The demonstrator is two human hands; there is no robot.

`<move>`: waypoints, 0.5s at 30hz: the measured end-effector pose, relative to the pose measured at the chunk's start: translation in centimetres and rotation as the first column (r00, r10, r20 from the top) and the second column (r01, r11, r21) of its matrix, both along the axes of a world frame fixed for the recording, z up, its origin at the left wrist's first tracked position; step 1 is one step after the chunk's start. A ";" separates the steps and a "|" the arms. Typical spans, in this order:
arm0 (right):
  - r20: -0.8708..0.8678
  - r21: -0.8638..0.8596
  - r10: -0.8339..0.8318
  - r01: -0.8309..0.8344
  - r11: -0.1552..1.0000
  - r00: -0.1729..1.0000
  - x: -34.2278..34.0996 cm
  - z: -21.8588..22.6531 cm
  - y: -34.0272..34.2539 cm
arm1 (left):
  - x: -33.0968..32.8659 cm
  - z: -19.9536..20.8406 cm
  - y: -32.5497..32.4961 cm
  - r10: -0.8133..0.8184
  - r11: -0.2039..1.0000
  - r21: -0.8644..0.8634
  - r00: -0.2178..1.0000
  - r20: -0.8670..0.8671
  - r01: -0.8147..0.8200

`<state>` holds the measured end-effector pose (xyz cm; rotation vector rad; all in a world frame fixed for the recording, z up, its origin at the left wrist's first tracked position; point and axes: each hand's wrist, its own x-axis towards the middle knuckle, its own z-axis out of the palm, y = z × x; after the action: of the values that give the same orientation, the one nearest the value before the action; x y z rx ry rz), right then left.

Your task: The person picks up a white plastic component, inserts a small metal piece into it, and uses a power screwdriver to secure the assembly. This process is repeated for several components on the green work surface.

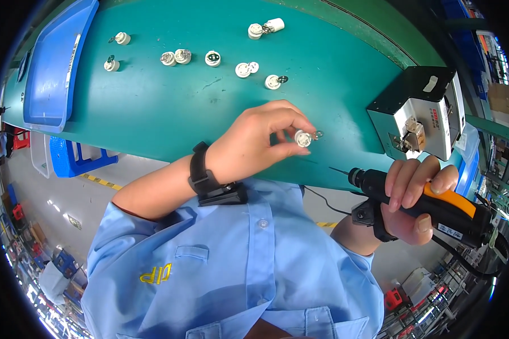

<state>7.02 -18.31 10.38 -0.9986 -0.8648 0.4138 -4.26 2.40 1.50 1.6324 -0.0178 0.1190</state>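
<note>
A small white cylindrical part [303,139] sits above the counter [333,62], pinched by the left hand [261,134], a small flat plate [319,135] jutting rightward from it. To its lower right, the right hand [414,195] grips a black-and-orange power driver [373,182], whose long axis slants so the thin bit [339,171] points up-left toward the part, just short of touching. Similar white parts [212,59] lie beyond.

the tabletop [147,110] is teal green. on it, the small round parts [242,70] are white, their discs [284,79] black or silvery. at its left end the tray [51,73] is blue; at its right end the boxy machine [413,101] is black and silver. near its front edge, the power screwdriver [372,182] is black with an orange panel [453,201], and the shirt [215,271] light blue with yellow lettering [156,274].
</note>
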 end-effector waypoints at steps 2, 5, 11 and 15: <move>0.006 0.005 -0.003 0.003 1.000 1.000 0.0 -0.2 0.0 | 0.0 0.0 -0.2 0.025 1.000 -0.020 0.999 0.022 -0.024; 0.011 0.006 -0.004 0.004 1.000 1.000 0.1 -0.5 0.0 | 0.2 0.1 -0.3 0.022 0.999 -0.029 0.999 0.025 -0.021; 0.011 0.010 0.000 0.000 1.000 1.000 0.2 -1.1 0.2 | 0.2 0.3 0.0 -0.043 0.998 -0.036 0.999 -0.008 0.042; -0.047 0.035 -0.012 0.013 0.999 0.999 0.2 -1.3 -0.4 | 0.3 0.1 0.0 -0.050 0.998 -0.047 0.999 -0.019 0.049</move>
<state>7.26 -18.68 9.08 -0.9582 -0.8212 0.4086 -3.95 2.36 1.65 1.5858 -0.0398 0.0650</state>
